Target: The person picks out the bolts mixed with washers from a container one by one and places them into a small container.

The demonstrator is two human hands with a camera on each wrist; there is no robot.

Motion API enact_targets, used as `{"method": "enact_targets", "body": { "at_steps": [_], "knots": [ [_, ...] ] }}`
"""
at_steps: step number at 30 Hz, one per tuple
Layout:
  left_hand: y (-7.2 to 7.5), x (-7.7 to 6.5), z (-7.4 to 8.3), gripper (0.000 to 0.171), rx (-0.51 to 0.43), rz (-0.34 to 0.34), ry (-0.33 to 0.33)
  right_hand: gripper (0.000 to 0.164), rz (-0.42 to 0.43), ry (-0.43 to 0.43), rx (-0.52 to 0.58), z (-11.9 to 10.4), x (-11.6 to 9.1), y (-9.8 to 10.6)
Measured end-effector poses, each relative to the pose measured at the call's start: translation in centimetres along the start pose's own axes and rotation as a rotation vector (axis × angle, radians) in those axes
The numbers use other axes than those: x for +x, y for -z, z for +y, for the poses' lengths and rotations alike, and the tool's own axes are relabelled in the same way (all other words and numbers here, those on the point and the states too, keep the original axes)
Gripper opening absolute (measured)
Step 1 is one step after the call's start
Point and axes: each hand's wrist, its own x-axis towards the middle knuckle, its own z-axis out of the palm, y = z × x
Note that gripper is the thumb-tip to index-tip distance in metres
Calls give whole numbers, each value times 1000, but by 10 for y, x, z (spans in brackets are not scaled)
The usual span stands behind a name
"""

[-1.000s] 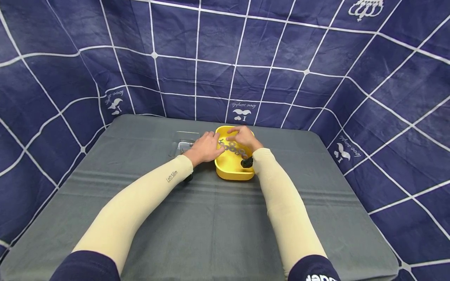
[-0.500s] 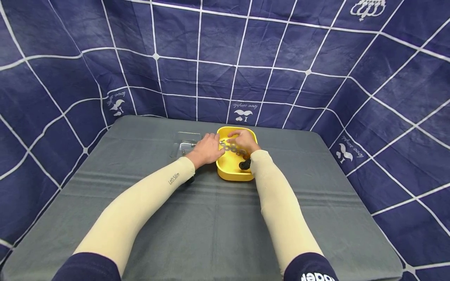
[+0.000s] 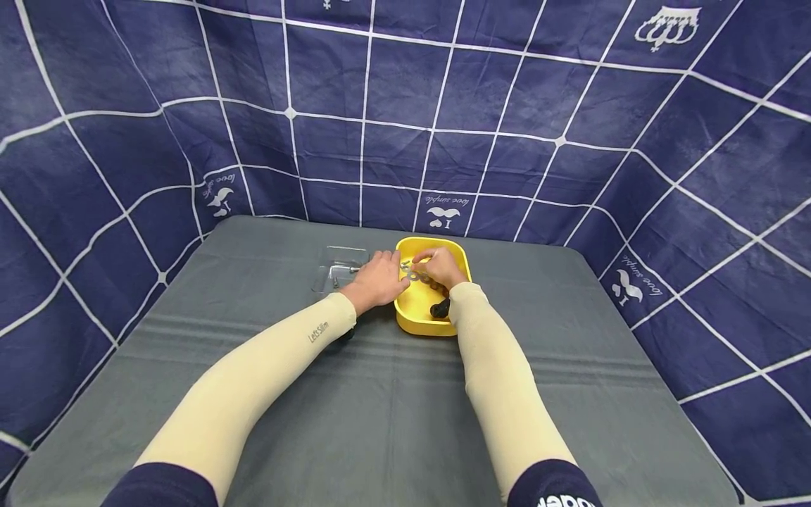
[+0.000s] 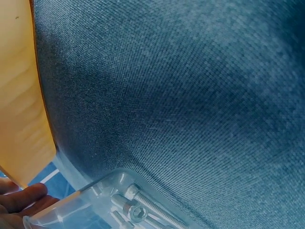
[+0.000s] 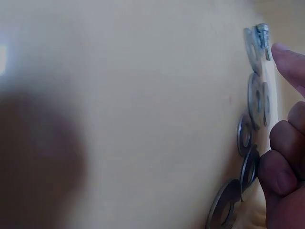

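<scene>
My left hand (image 3: 380, 279) lies over the left rim of a yellow bin (image 3: 424, 329), its thumb reaching inside and its fingers outside beside the wall. Just left of it a clear plastic box (image 4: 125, 172) holds several socket head bolts (image 4: 155, 207). My right hand (image 3: 442, 267) reaches down into the bin with bent fingers. Several flat metal washers (image 5: 257, 100) lie in a line along the bin floor. At their far end lies a small screw (image 5: 263, 36), with one right fingertip close beside it. Other curled right fingers come near the washers; nothing shows between them.
A grey cloth covers the table (image 3: 405, 422). Blue curtain (image 3: 405, 134) with white lines stands behind and at the sides. A black wrist camera (image 3: 440, 310) on the right wrist hangs inside the bin.
My right hand's fingertips have drawn closer together over the washers and the small screw. My left hand stays at the bin's rim. The head view has tilted slightly.
</scene>
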Motion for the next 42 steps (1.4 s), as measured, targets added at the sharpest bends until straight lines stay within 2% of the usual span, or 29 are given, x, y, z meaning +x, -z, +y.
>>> {"method": "enact_targets", "body": {
  "at_steps": [4,11,16,22,27,34,42],
  "knots": [
    [-2,0,1,70,14,-1,11,15,-18,-15,22,2,1,-4],
    [-1,-1,3,63,-6,16,12,14,18,89,-124,-1,5,-6],
    [-1,-2,4,59,-12,16,24,13,25,119,-200,1,6,-8],
    [-3,-2,4,59,-8,14,23,9,15,79,-195,1,8,-11],
    [-3,-1,3,59,1,23,23,8,38,66,-228,-2,9,-12],
    [-1,-2,5,59,5,25,31,8,44,2,-260,-5,10,-11],
    [-1,-3,6,60,4,18,32,10,36,1,-275,-5,7,-12]
  ]
}}
